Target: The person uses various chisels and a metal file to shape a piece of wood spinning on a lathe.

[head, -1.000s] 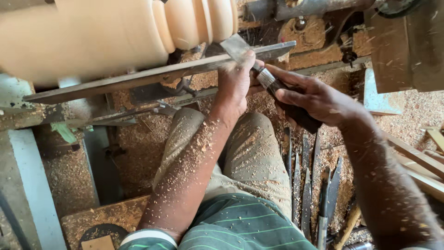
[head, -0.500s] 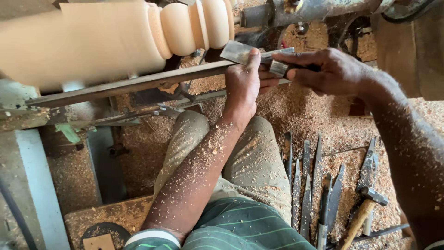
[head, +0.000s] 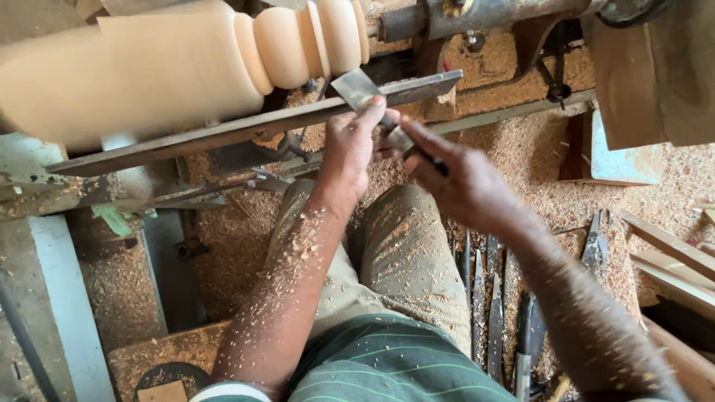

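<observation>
**Clerk:** Head view, item one: the hands?

**Me:** My left hand (head: 350,149) is pressing down on the flat chisel blade (head: 357,89), fingers closed over it where it is lying across the long metal tool rest (head: 246,126). My right hand (head: 454,182), at about four o'clock from the left, is gripping the chisel's handle end; both are clamped on the one tool, close together.

**Clerk:** Item two: the blade's position?

**Me:** Its edge is pointing toward eleven o'clock, just beside the pale turned wooden workpiece (head: 186,67) with its rounded beads. I cannot tell whether it is touching.

**Clerk:** Item three: surroundings?

**Me:** A row of spare chisels (head: 488,298) is lying at five o'clock beside my knee, on sawdust (head: 536,156). Shavings are clinging to both my forearms.
</observation>
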